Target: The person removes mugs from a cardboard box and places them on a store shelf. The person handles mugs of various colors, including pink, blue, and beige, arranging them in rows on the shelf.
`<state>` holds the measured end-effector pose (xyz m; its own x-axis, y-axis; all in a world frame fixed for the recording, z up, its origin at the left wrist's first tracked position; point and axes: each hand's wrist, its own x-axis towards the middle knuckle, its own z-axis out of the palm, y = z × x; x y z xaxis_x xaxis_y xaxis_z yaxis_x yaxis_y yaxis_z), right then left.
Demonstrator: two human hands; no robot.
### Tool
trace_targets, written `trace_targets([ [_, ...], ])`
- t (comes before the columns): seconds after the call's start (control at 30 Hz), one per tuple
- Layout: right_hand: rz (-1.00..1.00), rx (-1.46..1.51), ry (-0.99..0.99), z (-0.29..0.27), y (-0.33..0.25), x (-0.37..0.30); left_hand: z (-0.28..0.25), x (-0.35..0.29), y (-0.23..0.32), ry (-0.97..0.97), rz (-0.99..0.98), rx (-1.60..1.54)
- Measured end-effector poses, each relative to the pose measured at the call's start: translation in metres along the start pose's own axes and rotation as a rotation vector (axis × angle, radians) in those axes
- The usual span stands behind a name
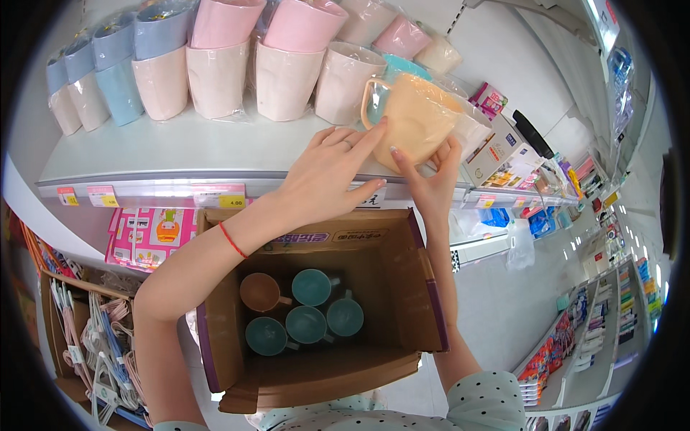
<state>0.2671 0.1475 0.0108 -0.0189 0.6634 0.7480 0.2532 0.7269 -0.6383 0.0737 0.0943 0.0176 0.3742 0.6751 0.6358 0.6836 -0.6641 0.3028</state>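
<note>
A pale yellow mug in clear plastic tilts at the shelf's front edge, its handle on the left. My right hand grips it low on its right side, thumb in front. My left hand, palm down, has its fingers stretched out and its thumb apart; the index fingertip touches the mug's left side. Between my forearms an open cardboard box holds one brown mug and several teal mugs. A teal cup shows partly behind the yellow mug.
On the white shelf stand plastic-wrapped pink cups, cream cups and blue cups, some stacked. A white box stands right of the mug. Hangers fill a carton at lower left. Pink packages sit below the shelf.
</note>
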Motion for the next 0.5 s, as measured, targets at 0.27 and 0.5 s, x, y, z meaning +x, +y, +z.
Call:
trace_targets([
  [0.27,-0.165,-0.428,0.072,-0.003,-0.001,-0.01,-0.002,0.0,0.004,-0.112,-0.003,0.154],
  [0.5,-0.209,-0.26,0.162,-0.007,0.013,-0.01,0.0,0.001,0.005,-0.105,0.034,0.178],
])
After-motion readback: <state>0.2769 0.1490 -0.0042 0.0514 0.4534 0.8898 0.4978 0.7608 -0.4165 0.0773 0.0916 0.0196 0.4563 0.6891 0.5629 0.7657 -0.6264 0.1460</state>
